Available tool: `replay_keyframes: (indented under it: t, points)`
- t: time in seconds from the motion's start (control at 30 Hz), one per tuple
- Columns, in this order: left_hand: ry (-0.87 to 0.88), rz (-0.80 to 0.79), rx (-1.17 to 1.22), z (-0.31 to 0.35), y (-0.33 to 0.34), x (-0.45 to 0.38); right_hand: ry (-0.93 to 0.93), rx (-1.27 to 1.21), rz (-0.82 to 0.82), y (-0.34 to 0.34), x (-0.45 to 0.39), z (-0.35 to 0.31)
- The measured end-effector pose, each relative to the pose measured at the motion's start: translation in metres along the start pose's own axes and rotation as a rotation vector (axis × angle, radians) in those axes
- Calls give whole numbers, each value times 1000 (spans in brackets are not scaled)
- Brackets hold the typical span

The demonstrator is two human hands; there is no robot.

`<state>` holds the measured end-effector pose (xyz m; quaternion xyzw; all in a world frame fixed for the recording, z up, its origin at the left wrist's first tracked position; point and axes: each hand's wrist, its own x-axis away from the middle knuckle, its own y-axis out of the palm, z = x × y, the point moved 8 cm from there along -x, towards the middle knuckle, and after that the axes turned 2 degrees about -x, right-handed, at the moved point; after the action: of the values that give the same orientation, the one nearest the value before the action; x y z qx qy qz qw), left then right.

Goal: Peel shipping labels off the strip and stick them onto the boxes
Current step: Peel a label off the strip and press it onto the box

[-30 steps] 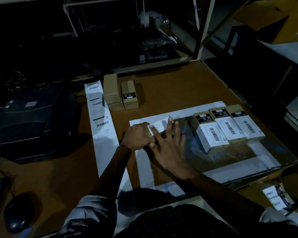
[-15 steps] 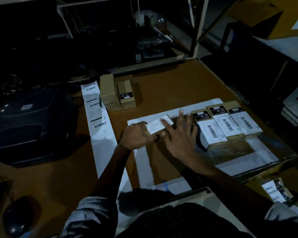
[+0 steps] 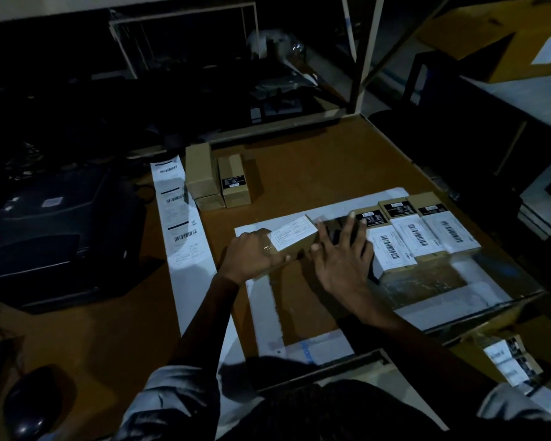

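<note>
Left hand (image 3: 255, 254) clamped round the labelled box (image 3: 295, 238) at table centre, likely steadying it, while right hand (image 3: 342, 249), fingers spread flat at its 3 o'clock side, appears to guide it toward the finished row (image 3: 427, 230); label strip (image 3: 182, 218) at 9 o'clock.

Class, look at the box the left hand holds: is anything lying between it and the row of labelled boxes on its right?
Yes: the right hand lies spread flat between the held box and the row of labelled boxes.
</note>
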<state>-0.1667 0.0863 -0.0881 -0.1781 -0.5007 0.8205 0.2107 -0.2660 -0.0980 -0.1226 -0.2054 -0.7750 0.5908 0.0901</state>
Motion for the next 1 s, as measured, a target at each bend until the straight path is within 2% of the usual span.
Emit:
replay_keyframes:
  t: [0.1,0.23,0.3,0.37,0.47,0.57,0.63,0.77,0.8,0.93,1.0]
  points:
    - [-3,-9,-6,2,1,2,56,-4,-28,3,-4,1]
    - [-22,-26,-36,0,1,2,114,-139,72,-15,-4,-9]
    - [-17,-43,-59,0,2,3,-16,-192,97,-30,-13,-23]
    - [0,-59,-99,2,4,3,-148,-184,43,-39,-27,-40]
    - [1,-37,-83,3,4,2,-316,57,-68,-26,-29,-72]
    - [42,-32,-98,7,5,3,-430,134,-96,-3,-7,-95]
    - [32,-20,-116,7,4,3,-406,149,-45,-1,-5,-84]
    - [-23,-6,-29,2,4,1,-104,91,-2,-17,-22,-39]
    - [-30,-13,-20,2,4,2,-110,83,-13,-16,-19,-45]
    - [35,0,-125,6,4,2,-389,125,-93,-3,10,-87]
    - [13,-9,-106,6,4,2,-319,149,-56,-10,-2,-72]
